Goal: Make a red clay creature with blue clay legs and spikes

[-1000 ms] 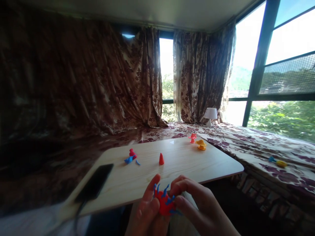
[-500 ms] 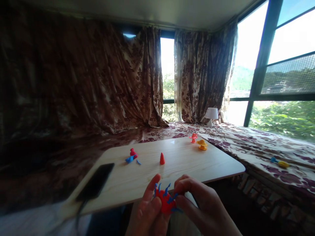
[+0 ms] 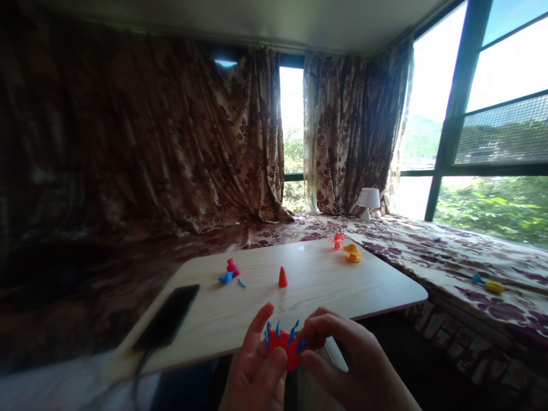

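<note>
One red piece (image 3: 293, 358), table's (image 3: 240, 308) near edge: left hand (image 3: 256, 371) clamped it, right hand (image 3: 353, 357) pinched its rightmost blue prong (image 3: 301, 346)!

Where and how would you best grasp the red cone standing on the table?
Probably by its lower body, just above the base, with thumb and fingertips on opposite sides, coming from the near side. The red cone stands upright and narrows to its tip, so a high pinch could slip off; the bare tabletop around it leaves room for fingers.
</note>
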### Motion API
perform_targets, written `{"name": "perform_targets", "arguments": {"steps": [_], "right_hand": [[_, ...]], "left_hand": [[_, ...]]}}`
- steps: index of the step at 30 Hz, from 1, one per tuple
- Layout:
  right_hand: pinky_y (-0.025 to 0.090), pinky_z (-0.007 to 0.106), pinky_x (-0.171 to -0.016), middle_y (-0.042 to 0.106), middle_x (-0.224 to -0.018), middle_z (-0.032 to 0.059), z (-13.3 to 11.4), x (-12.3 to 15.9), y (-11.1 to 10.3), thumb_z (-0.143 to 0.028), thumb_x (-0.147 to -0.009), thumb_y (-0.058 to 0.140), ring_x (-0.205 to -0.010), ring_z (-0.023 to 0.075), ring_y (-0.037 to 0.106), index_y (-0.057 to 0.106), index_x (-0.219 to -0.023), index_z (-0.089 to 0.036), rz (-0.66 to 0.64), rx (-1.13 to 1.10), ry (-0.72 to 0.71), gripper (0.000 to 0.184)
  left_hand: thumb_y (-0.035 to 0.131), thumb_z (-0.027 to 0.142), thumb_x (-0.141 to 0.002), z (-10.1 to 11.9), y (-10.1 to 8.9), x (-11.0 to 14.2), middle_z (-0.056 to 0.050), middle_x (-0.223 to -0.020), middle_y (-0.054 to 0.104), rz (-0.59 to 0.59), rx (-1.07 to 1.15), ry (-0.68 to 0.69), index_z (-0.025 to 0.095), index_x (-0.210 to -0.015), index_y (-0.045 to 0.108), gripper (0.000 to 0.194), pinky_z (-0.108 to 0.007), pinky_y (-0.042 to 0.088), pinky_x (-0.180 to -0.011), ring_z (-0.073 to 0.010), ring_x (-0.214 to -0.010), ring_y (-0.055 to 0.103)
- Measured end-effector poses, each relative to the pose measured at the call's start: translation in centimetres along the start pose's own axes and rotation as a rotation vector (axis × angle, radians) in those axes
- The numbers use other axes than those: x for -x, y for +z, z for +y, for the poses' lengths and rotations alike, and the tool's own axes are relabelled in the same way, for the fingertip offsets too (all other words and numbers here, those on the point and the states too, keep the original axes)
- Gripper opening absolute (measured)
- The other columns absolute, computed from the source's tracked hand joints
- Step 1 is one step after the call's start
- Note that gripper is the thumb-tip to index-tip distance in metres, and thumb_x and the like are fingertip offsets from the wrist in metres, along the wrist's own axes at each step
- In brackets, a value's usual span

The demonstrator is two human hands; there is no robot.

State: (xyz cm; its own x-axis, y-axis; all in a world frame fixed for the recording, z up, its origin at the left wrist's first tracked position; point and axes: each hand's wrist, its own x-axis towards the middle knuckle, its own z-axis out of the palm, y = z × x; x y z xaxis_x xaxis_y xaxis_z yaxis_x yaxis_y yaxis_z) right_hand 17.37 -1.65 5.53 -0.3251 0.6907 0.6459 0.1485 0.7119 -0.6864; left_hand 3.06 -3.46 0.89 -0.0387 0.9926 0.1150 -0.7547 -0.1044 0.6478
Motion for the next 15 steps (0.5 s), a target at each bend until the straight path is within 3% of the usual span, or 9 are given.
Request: {"name": "perform_targets", "arguments": {"steps": [9, 15], "right_hand": [[0.047, 0.019, -0.06, 0.061, -0.067, 0.0002, -0.04, -0.06, 0.34, -0.013, -0.08, 0.058, -0.061, 0.0111, 0.057, 0.064, -0.073, -0.017, -0.007, 0.003, -0.001, 0.009], [0.049, 0.02, -0.064, 0.065, -0.073, 0.0023, -0.18, -0.04, -0.38, -0.018, -0.083, 0.059, -0.067, 0.0139, 0.061, 0.068, -0.083, -0.017, -0.053, -0.001, 0.033, 0.009]], "left_hand": [[0.078, 0.021, -0.066, 0.25, 0.43, 0.47, 0.001, -0.081, 0.074, 0.021, -0.047, 0.048, 0.031, -0.118, 0.06, 0.056, -0.024, 0.046, -0.084, -0.0132, -0.08, 0.068], [0.079, 0.028, -0.064, 0.04, -0.22, 0.0, -0.004, -0.086, 0.074, 0.038, -0.034, -0.006, 0.028, -0.133, 0.046, 0.077, -0.037, 0.045, -0.093, -0.0232, -0.092, 0.067]]}}
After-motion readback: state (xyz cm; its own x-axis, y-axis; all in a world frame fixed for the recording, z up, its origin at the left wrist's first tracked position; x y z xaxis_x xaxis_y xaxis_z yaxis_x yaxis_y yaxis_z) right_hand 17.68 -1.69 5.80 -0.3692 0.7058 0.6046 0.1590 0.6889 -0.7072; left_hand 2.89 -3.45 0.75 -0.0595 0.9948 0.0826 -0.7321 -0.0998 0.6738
